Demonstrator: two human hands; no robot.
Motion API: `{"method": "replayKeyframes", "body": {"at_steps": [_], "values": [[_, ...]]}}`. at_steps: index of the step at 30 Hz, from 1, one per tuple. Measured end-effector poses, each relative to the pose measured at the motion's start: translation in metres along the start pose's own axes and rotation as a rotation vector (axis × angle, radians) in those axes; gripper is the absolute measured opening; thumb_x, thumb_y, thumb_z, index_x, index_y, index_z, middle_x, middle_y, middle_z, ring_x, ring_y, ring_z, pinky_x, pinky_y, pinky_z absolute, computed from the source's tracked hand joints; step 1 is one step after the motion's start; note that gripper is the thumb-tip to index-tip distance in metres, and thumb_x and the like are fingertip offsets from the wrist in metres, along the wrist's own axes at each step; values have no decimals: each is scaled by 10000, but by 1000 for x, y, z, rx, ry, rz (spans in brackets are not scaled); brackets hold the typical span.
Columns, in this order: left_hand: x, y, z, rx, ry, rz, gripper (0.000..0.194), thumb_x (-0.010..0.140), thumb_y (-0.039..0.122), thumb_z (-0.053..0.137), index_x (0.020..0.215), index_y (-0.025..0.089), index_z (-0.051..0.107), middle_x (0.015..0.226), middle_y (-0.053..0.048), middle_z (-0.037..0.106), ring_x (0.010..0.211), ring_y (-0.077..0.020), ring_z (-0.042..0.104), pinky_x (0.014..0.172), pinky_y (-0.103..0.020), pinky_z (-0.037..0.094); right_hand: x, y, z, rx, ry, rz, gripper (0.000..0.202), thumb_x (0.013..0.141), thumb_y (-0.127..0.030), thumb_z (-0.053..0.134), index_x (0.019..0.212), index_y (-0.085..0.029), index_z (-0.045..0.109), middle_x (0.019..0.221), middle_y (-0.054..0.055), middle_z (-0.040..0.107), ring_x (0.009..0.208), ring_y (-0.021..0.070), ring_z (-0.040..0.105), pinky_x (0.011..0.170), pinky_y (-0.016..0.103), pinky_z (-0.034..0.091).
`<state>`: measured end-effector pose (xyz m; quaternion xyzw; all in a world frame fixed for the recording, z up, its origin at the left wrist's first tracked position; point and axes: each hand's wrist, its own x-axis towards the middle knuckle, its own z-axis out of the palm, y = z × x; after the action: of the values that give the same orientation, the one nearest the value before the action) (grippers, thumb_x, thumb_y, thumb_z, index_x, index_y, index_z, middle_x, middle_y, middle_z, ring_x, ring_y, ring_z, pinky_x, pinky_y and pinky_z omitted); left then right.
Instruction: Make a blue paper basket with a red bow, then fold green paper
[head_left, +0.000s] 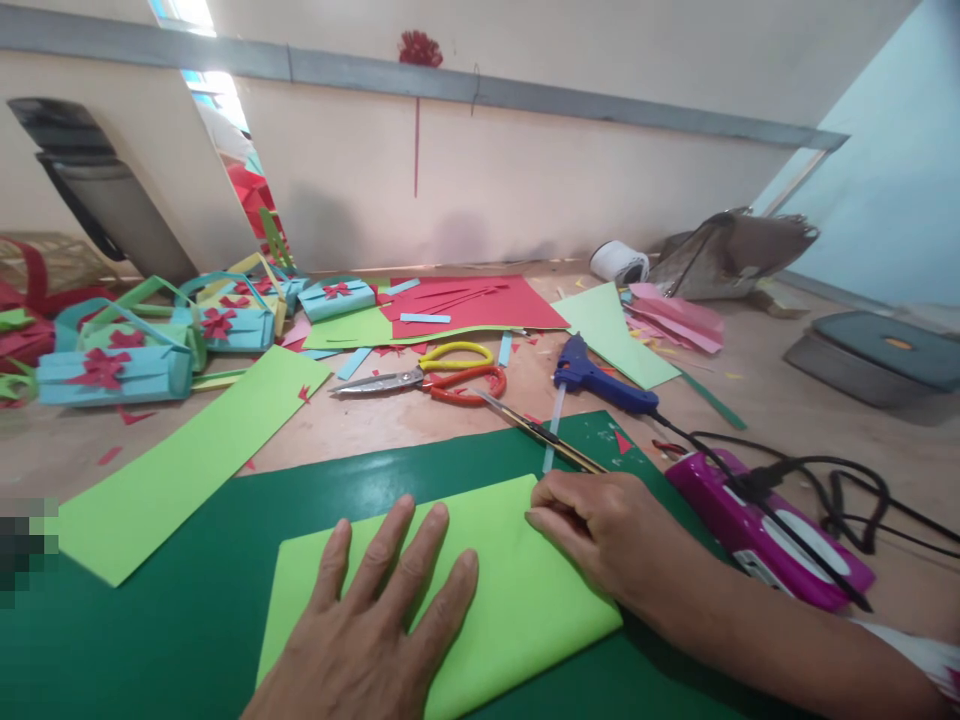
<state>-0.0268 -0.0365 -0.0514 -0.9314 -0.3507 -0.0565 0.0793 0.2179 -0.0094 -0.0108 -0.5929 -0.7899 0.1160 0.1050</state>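
Observation:
A light green sheet of paper point(517, 610), which looks folded over, lies on a dark green cutting mat point(187, 610). My left hand point(382, 610) is spread flat on the paper with its fingers apart. At the paper's upper right corner, my right hand point(600, 525) is closed, thumb and bent fingers together on the edge; the fingertips are partly hidden. Just beyond that hand lies a utility knife point(544, 432) with a dark and gold handle. Scissors point(427, 378) with yellow and red handles rest past the mat, left of a blue glue gun point(600, 378).
Small paper handbags with red bows point(112, 375) crowd the left, near a long green strip point(195, 455). Red paper point(480, 300) and scraps lie behind. On the right are a purple power strip point(772, 530) with black cables, a grey case point(877, 355) and a bag point(727, 255).

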Motion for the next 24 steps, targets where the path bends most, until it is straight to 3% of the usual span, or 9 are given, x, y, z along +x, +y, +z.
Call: {"method": "replayKeyframes", "body": {"at_steps": [3, 6, 9, 12, 14, 16, 18, 21, 24], "values": [[-2, -6, 7, -82, -1, 33, 850, 767, 802, 233, 1442, 288, 288, 1513, -129, 245, 1374, -428, 105, 1002, -691, 110, 1, -1, -4, -94, -27, -1, 169, 867, -230, 524, 727, -193, 610, 658, 3, 643, 607, 148, 583, 569, 248, 340], [-3, -11, 8, -192, 3, 110, 850, 747, 811, 285, 1459, 366, 154, 1519, -161, 201, 1349, -502, 115, 904, -787, 124, 5, -5, -10, -237, -56, 12, 168, 873, -263, 538, 749, -203, 634, 713, 16, 669, 671, 182, 619, 570, 263, 333], [0, -9, -9, -278, -100, 87, 796, 757, 790, 328, 1439, 431, 128, 1515, -175, 186, 1335, -535, 97, 835, -824, 172, 9, -11, -19, -336, -86, 13, 190, 890, -256, 517, 770, -197, 652, 776, 35, 678, 733, 203, 636, 575, 273, 343], [5, -3, -34, -314, -271, -6, 714, 817, 733, 317, 1437, 419, 152, 1524, -152, 144, 1360, -477, 38, 912, -793, 143, 6, -23, -28, -372, -63, -30, 152, 880, -207, 533, 800, -178, 659, 846, 51, 679, 773, 207, 636, 618, 285, 392], [6, 0, -43, -325, -317, -25, 701, 835, 719, 296, 1441, 413, 119, 1532, -131, 78, 1365, -450, -7, 939, -780, 104, -6, -33, -30, -368, 6, -143, 112, 867, -216, 566, 841, -156, 657, 882, 67, 680, 821, 222, 632, 703, 320, 431], [5, 1, -46, -330, -334, -30, 685, 862, 693, 256, 1448, 392, 66, 1535, -107, 19, 1372, -416, -43, 971, -756, 72, -24, -43, -25, -346, 110, -332, 190, 869, -300, 578, 914, -131, 652, 925, 91, 687, 878, 244, 626, 817, 386, 437], [4, 1, -44, -332, -347, -45, 651, 898, 650, 198, 1457, 353, 49, 1536, -87, -7, 1381, -378, -58, 1007, -720, 55, -44, -51, -12, -291, 167, -501, 399, 859, -460, 557, 1033, -109, 634, 996, 109, 691, 926, 257, 626, 889, 427, 426], [4, 1, -41, -330, -353, -95, 570, 944, 562, 114, 1462, 324, 92, 1538, -46, -1, 1397, -325, -43, 1048, -670, 50, -67, -56, 13, -286, 265, -555, 701, 816, -659, 457, 1112, -43, 613, 1083, 181, 673, 1048, 304, 598, 914, 446, 432], [5, 3, -40, -321, -326, -134, 498, 973, 473, 122, 1455, 348, 125, 1539, -7, 22, 1405, -292, -13, 1065, -647, 74, -75, -61, 29, -347, 219, -558, 806, 799, -711, 403, 1221, -42, 560, 1200, 238, 603, 1112, 348, 568, 889, 484, 449]]}}
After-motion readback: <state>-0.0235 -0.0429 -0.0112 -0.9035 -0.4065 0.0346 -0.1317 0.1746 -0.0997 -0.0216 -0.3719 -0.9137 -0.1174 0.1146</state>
